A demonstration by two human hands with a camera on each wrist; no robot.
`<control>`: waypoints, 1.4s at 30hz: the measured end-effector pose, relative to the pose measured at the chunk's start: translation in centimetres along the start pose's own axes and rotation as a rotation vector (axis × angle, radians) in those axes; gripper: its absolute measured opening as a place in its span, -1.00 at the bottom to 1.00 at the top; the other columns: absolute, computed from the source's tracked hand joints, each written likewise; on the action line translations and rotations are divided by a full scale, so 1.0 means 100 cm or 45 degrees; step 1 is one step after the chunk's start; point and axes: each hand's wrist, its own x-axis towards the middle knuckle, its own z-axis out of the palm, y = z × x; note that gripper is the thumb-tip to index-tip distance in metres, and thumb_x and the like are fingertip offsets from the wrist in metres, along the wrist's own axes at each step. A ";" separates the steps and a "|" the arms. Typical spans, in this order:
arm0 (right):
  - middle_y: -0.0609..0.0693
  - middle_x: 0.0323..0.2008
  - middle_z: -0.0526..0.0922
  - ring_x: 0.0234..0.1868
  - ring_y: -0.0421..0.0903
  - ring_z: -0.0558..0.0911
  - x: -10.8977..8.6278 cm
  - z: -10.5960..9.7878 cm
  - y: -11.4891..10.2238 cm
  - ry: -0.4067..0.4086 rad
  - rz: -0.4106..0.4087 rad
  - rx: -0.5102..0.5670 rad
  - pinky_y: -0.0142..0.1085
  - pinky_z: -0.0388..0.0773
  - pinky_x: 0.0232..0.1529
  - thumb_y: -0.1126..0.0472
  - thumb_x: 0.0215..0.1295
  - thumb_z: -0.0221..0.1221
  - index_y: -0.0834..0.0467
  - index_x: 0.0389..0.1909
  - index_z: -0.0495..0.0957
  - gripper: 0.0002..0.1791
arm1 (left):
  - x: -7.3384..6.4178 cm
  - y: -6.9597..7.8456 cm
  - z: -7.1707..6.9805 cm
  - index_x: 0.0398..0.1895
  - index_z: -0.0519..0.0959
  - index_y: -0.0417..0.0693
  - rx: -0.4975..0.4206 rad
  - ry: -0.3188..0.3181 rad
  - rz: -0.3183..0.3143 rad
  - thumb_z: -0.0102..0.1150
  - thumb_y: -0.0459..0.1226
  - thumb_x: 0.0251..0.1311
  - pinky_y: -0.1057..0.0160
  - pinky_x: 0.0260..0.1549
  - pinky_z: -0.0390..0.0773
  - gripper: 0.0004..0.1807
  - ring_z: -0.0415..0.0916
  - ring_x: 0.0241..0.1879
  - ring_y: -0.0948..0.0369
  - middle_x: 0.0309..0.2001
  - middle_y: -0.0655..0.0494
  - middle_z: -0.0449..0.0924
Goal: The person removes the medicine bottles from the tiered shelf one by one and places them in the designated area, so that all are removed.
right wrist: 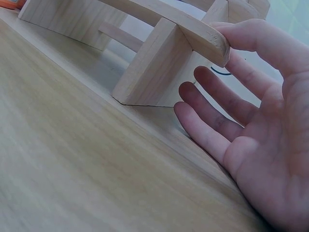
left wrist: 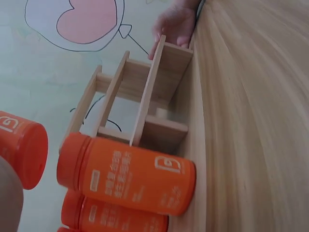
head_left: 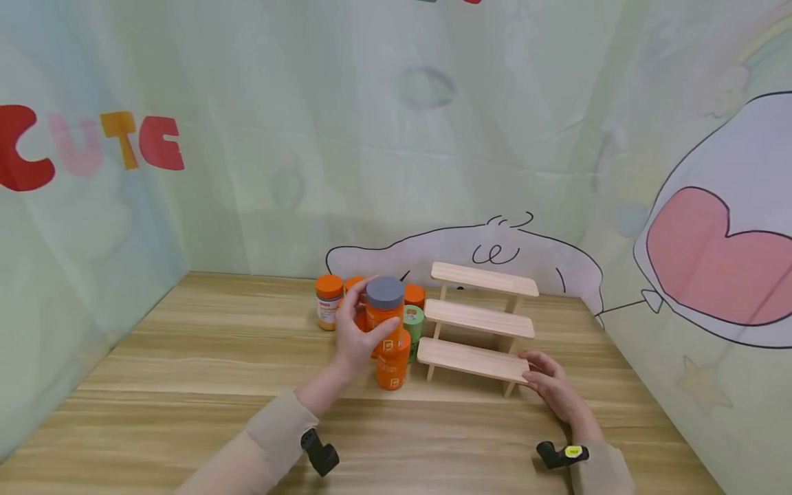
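Note:
My left hand (head_left: 359,342) grips an orange bottle (head_left: 383,313) with a grey lid, fingers round one side and thumb across the front. In the left wrist view the base of this held bottle (left wrist: 30,152) shows at the left edge, higher than an orange-capped bottle (left wrist: 130,176) standing on the table. At the right, my right hand (head_left: 553,385) pinches the end of the lowest board of a three-step wooden display stand (head_left: 473,359). The right wrist view has its thumb on top of the board and the other fingers (right wrist: 207,116) lower, spread beside the leg.
A group of bottles stands left of the stand: a white-labelled jar (head_left: 328,309) with an orange cap, a green-lidded container (head_left: 413,323), a front orange bottle (head_left: 393,368) and others partly hidden. Printed curtains (head_left: 371,137) enclose the wooden table (head_left: 185,357) at back and sides.

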 end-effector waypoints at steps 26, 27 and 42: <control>-0.28 -0.02 0.51 -0.01 -0.34 0.50 -0.001 0.002 -0.002 0.023 0.017 -0.021 -0.47 0.53 -0.02 0.45 0.34 -0.05 -0.16 -0.05 0.52 -0.57 | -0.018 -0.024 -0.039 0.21 0.37 -0.26 0.397 -0.039 -0.326 0.38 -0.42 -0.04 0.21 -0.11 0.41 -0.33 0.39 -0.06 0.07 0.05 -0.18 0.50; -0.28 -0.02 0.51 -0.01 -0.33 0.51 -0.001 0.002 -0.002 0.020 0.013 -0.017 -0.46 0.53 -0.02 0.45 0.34 -0.05 -0.15 -0.05 0.51 -0.57 | -0.019 -0.026 -0.039 0.21 0.37 -0.25 0.413 -0.031 -0.347 0.38 -0.42 -0.04 0.19 -0.09 0.41 -0.33 0.39 -0.05 0.04 0.06 -0.19 0.50; -0.27 -0.02 0.51 -0.01 -0.33 0.50 0.000 0.000 0.000 0.018 0.010 -0.009 -0.46 0.53 -0.02 0.46 0.34 -0.04 -0.15 -0.05 0.52 -0.57 | -0.025 -0.031 -0.032 0.15 0.34 -0.28 0.533 0.073 -0.485 0.40 -0.46 -0.16 0.06 0.01 0.43 -0.30 0.43 0.00 -0.05 0.06 -0.21 0.48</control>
